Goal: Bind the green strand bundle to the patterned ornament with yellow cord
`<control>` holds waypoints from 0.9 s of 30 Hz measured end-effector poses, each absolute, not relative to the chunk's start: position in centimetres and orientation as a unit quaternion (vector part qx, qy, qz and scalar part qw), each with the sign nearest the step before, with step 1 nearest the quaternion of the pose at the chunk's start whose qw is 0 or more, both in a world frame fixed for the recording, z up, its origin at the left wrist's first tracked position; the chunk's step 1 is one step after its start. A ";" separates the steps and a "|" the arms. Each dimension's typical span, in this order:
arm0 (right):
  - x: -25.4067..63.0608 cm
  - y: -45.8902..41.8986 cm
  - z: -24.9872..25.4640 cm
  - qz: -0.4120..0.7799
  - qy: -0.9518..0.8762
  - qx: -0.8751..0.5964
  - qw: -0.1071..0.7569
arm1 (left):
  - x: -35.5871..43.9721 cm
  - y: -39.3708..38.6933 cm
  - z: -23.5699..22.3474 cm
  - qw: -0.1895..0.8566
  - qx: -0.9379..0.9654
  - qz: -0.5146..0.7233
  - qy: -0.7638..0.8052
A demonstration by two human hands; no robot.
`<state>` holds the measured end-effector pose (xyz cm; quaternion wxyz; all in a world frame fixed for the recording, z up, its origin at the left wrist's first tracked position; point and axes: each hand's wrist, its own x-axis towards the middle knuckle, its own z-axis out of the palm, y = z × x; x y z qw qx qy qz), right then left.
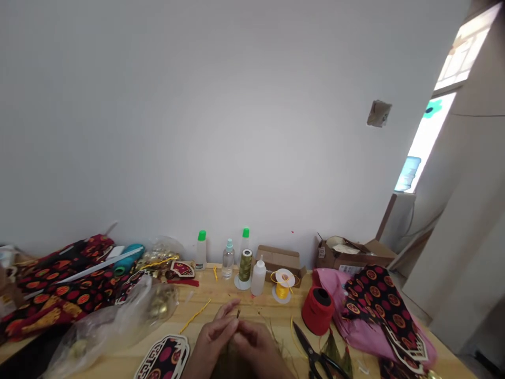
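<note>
My left hand (213, 339) and my right hand (258, 347) meet low in the middle of the head view, fingertips pinched together. Between them is a bundle of olive thread (238, 313); its dark tip pokes up above the fingers. The rest of the bundle is mostly hidden by my hands, with olive strands hanging below. Beside my left hand lies a patterned fabric piece with a pale cut-out edge (168, 358). To the right of my right hand lie black-handled scissors (311, 355) and olive tassels with red tops (332, 347).
Along the wall stand a green-capped bottle (201, 250), a clear bottle (228, 260), an olive thread spool (245, 266), a white squeeze bottle (258, 277) and a yellow cord spool (282, 289). A red thread cone (317, 310) is at right. Patterned fabric (71, 273) and plastic bags (114, 331) crowd the left.
</note>
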<state>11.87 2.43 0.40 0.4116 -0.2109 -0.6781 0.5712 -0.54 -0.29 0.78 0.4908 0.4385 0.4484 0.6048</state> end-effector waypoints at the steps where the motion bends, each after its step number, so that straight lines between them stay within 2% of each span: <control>1: 11.3 2.1 0.0 0.573 -0.685 -0.215 0.396 | -0.6 -0.4 0.8 0.500 0.435 0.606 0.439; 3: 10.5 1.7 -1.1 0.562 -0.697 -0.258 0.364 | -0.7 -0.6 0.6 0.543 0.387 0.622 0.410; 7: 10.7 1.8 -2.9 0.502 -0.722 -0.319 0.353 | -2.3 -0.5 0.8 0.624 0.171 0.699 0.306; 11: 12.1 2.3 -2.7 0.422 -0.745 -0.359 0.372 | -5.5 -0.8 2.5 0.574 0.097 0.775 0.247; 16: 13.2 3.5 -1.5 0.453 -0.658 -0.374 0.472 | -7.7 -4.0 3.0 0.562 0.089 0.805 0.167; 20: 14.2 5.0 -0.9 0.469 -0.580 -0.402 0.530 | -6.6 -6.6 0.4 0.549 0.240 0.712 0.365; 24: 15.2 5.4 0.3 0.473 -0.578 -0.395 0.534 | -3.7 -7.1 -1.5 0.395 0.469 0.560 0.557; 27: 16.1 3.9 0.6 0.464 -0.602 -0.385 0.524 | -1.5 -6.5 -0.9 0.312 0.610 0.424 0.592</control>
